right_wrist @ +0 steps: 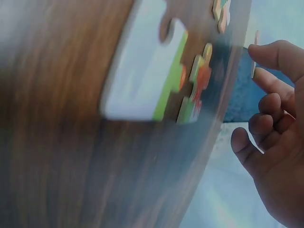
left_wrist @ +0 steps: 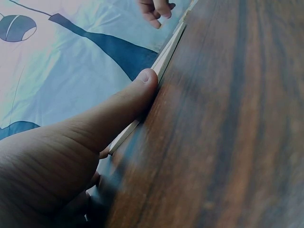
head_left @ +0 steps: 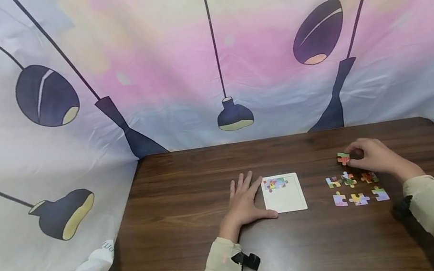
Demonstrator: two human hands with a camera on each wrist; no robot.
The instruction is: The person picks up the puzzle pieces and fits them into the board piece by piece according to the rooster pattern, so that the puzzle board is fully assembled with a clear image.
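So I'm standing here watching someone with a jigsaw, and the right hand (head_left: 373, 157) has a green-and-red puzzle piece (head_left: 343, 158) pinched between thumb and index finger. Those two are clamped on it, and the other fingers curl in behind. The right wrist view shows that piece edge-on at the fingertips, up off the table (head_left: 189, 198). On the person's side of those fingers there are six loose pieces in two rows of three: the closer row is colourful, with a yellow-and-green one (head_left: 333, 182), a greenish one (head_left: 349, 179) and a reddish one (head_left: 369, 177), then farther from the fingertips a pale purple one (head_left: 339, 199), a yellowish one (head_left: 359, 199) and another purple one with a green edge (head_left: 380, 193). Meanwhile the left hand (head_left: 243, 202) has its fingers spread well apart, nothing gripped. Its thumb touches the edge of a white board (head_left: 284, 202) by the near corner, and the index fingertip is at the far corner on the same side. Just right of that index fingertip, a little patch of puzzle (head_left: 275, 184) sits on the board; can't tell how many pieces. Way past both sets of fingers hangs a pastel cloth (head_left: 174, 89) printed with dark lamps.
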